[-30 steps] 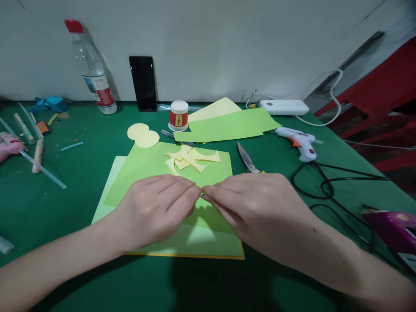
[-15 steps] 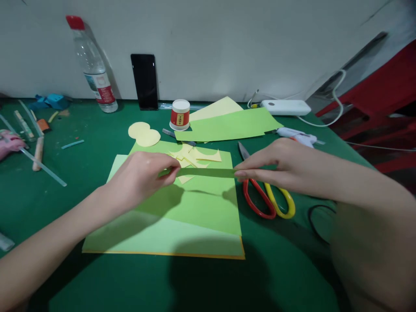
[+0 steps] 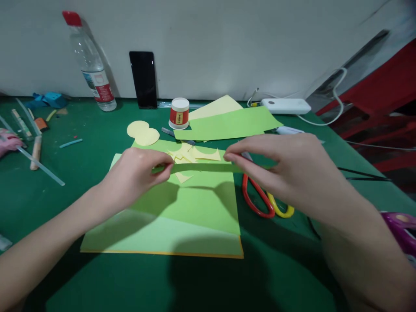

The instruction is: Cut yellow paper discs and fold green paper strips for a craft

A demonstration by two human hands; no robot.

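Note:
My left hand [image 3: 139,173] is closed in a pinch on the left end of a narrow green paper strip [image 3: 201,167]. The strip stretches level above the paper sheets and passes behind my right hand [image 3: 279,169]. Thumb and fingertip of that hand are pinched together just over the strip's upper edge; whether they grip anything is unclear. Beneath lie a green paper sheet [image 3: 195,210] and yellow paper scraps [image 3: 208,154], on top of a pale green sheet [image 3: 146,238]. Scissors [image 3: 258,199] with red and yellow handles rest partly hidden under my right hand.
Toward the wall stand a water bottle [image 3: 94,73], a black phone [image 3: 143,80] and a red-and-white paper cup [image 3: 179,113]. Yellow paper circles [image 3: 146,136], a cut green sheet [image 3: 227,124] and a white power strip [image 3: 286,105] lie behind. A pink glue gun [image 3: 9,141] is at left.
My right hand has shifted left and slightly up along the strip, so part of the strip now shows beyond its fingertips. My left hand keeps its pinch, slightly further left and higher.

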